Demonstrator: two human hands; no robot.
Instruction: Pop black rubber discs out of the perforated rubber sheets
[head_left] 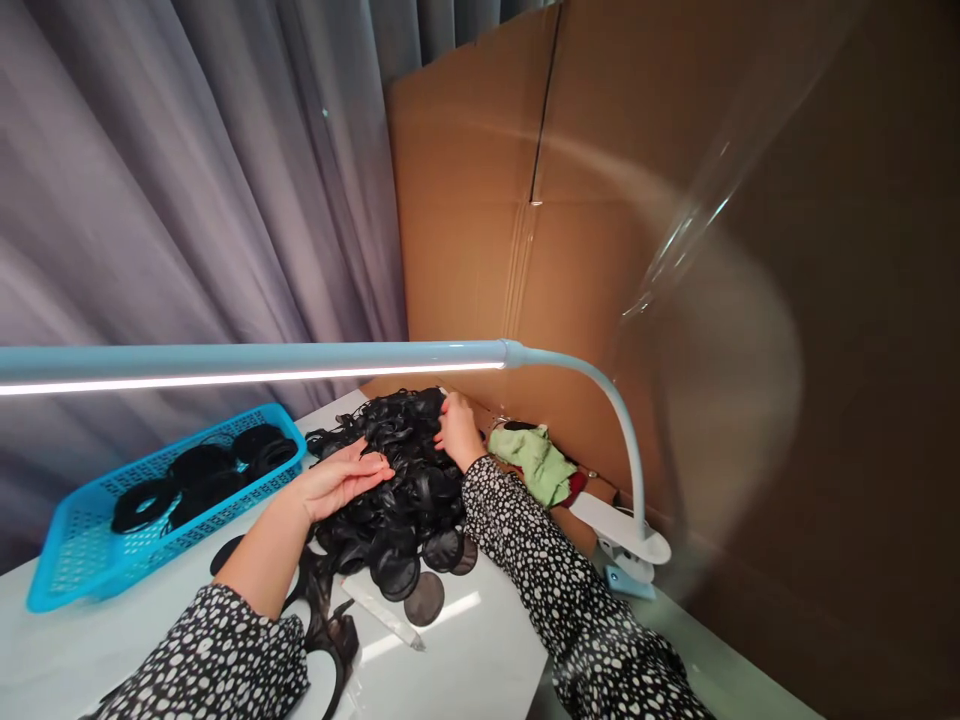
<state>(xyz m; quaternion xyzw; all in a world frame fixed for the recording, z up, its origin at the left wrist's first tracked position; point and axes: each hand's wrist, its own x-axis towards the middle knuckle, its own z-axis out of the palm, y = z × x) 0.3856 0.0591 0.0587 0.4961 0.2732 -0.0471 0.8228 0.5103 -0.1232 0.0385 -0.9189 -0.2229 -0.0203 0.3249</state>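
A large heap of black stretchy pieces [409, 470] lies on the white table, with several flat round dark discs [424, 599] at its near edge. My left hand [345, 480] rests palm up over the left side of the heap, fingers apart and nothing visible in it. At the heap's far right edge, my right hand [456, 430] has its fingers bent against the black pieces; the fingertips are partly hidden, and what they pinch is too small to name.
A blue basket [82, 570] with black rings stands left. A lit lamp bar [255, 362] crosses above the table, its clamp [634, 540] at the right. A green cloth [536, 460], a white pen-like tool [384, 612] and cardboard [465, 200] are also in view.
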